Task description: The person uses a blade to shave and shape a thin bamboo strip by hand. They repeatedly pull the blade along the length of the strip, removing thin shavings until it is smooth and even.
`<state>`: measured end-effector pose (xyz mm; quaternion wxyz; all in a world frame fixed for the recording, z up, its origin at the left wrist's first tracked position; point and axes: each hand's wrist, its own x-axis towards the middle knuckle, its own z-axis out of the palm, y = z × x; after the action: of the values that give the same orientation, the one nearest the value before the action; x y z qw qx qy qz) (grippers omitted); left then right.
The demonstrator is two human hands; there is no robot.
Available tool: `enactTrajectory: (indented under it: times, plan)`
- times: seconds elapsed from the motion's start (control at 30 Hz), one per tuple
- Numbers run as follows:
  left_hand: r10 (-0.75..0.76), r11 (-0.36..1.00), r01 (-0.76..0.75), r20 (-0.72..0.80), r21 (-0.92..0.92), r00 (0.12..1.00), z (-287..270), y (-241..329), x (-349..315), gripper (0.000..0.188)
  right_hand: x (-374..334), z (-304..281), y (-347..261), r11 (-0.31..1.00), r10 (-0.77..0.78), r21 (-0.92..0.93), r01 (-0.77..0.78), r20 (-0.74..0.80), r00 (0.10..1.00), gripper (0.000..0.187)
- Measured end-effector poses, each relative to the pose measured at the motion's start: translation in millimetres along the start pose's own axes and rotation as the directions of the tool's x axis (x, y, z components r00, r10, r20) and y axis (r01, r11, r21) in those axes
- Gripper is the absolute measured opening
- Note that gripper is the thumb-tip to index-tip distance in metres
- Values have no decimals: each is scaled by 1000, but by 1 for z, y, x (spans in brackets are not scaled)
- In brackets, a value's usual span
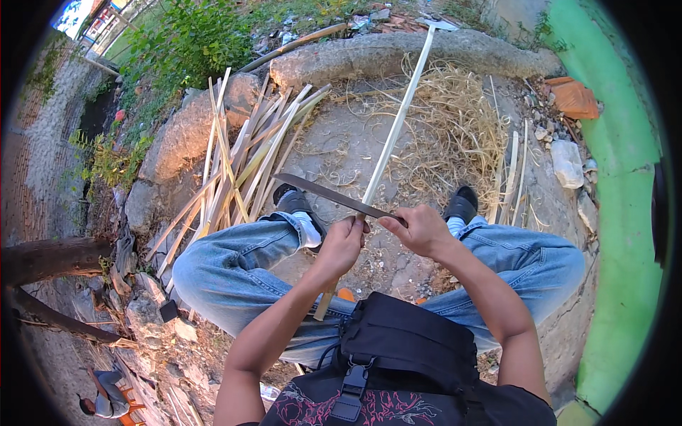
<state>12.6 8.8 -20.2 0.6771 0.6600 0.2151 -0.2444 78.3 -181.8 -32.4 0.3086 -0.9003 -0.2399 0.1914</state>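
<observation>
My right hand [420,231] is closed round the handle end of a long dark machete [330,197]. Its blade points left and crosses the pale strip just beyond my left hand. My left hand [342,246] grips that long bamboo strip [399,121] in front of my body. The strip runs away from me, its far end by the low concrete edge. A short lower end [326,301] shows below my left hand, over my lap. Whether the blade bites into the strip or only rests on it, I cannot tell.
Many split strips [241,156] lie piled at the left, several more [511,177] at the right. Curly shavings [455,128] cover the ground ahead. A concrete kerb [398,57] and green wall [611,142] bound the spot. A black bag [408,330] rests against me. Another person [110,394] sits lower left.
</observation>
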Motion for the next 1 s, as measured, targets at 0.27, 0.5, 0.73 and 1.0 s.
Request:
enactTrajectory:
  times: [0.27, 0.5, 0.73, 1.0]
  plan:
    - [296, 907, -275, -17, 319, 955, 0, -7, -2, 32, 10, -4, 25, 985, -158, -96, 145, -147, 976, 73]
    - [135, 984, -129, -35, 125, 990, -2, -2, -4, 32, 26, -14, 55, 977, -76, -212, 11, -303, 950, 74]
    - [7, 997, -11, -50, -76, 999, -6, 5, -4, 33, 13, -4, 14, 987, -108, -127, 97, -79, 991, 70]
    - [166, 973, -162, -13, 161, 986, -10, -16, 2, 27, 23, -8, 43, 988, -59, -157, 11, -307, 950, 73]
